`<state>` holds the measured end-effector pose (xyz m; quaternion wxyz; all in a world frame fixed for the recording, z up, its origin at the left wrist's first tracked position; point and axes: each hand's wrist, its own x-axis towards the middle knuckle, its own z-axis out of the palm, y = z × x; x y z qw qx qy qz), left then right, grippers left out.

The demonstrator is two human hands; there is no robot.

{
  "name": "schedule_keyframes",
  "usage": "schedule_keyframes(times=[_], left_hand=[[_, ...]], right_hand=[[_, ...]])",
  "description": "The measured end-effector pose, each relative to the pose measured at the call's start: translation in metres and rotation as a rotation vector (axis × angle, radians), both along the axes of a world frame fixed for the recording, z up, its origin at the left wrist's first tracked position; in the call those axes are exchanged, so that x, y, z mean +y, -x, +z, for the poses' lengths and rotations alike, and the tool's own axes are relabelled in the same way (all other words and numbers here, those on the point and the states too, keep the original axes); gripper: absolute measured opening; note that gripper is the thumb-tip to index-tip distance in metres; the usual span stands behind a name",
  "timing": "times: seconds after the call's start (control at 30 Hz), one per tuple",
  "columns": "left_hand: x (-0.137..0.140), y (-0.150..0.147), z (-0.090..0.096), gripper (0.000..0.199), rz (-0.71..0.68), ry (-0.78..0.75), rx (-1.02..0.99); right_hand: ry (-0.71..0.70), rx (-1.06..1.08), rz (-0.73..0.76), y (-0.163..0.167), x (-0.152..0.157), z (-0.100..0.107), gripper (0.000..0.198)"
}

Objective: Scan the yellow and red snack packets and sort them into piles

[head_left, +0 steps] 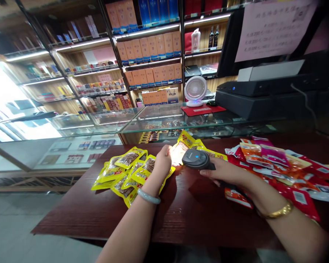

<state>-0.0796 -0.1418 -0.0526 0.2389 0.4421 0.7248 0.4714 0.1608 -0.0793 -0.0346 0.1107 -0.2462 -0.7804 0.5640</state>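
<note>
My right hand (222, 170) is wrapped round a dark barcode scanner (196, 159), whose head points left and casts a bright glow. In that glow, my left hand (163, 159) grips a yellow snack packet (183, 143) by its near side; the glare and the scanner hide part of it. Left of my left hand lies a loose pile of yellow snack packets (128, 160) with brown contents showing through clear windows. More yellow packaging (212, 152) shows behind the scanner.
Red, orange and pink packets (276, 157) are heaped on the right of the dark wooden counter (98, 215). Behind stands a glass display case (159, 115) with a white fan (196, 90) and red mat (203, 110). Black equipment (252, 102) and a monitor (230, 47) stand back right.
</note>
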Motion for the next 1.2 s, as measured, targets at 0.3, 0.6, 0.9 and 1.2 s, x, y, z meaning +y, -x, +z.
schedule_keyframes(times=[0.3,0.6,0.9,1.2], left_hand=[[-0.003,-0.015,0.003,0.046,-0.357,-0.059,-0.161],[-0.046,0.046,0.042,0.046,0.218,0.456,0.943],[-0.038,0.047,0.038,0.030,0.198,0.489,0.861],[-0.027,0.030,0.033,0.011,0.185,0.263,0.682]], right_hand=[[-0.002,-0.002,0.013,-0.001,-0.001,0.002,0.054],[0.033,-0.021,0.035,0.001,-0.001,0.000,0.049],[0.014,-0.038,0.062,0.001,-0.003,0.002,0.048],[-0.017,-0.061,0.094,-0.001,-0.002,0.002,0.051]])
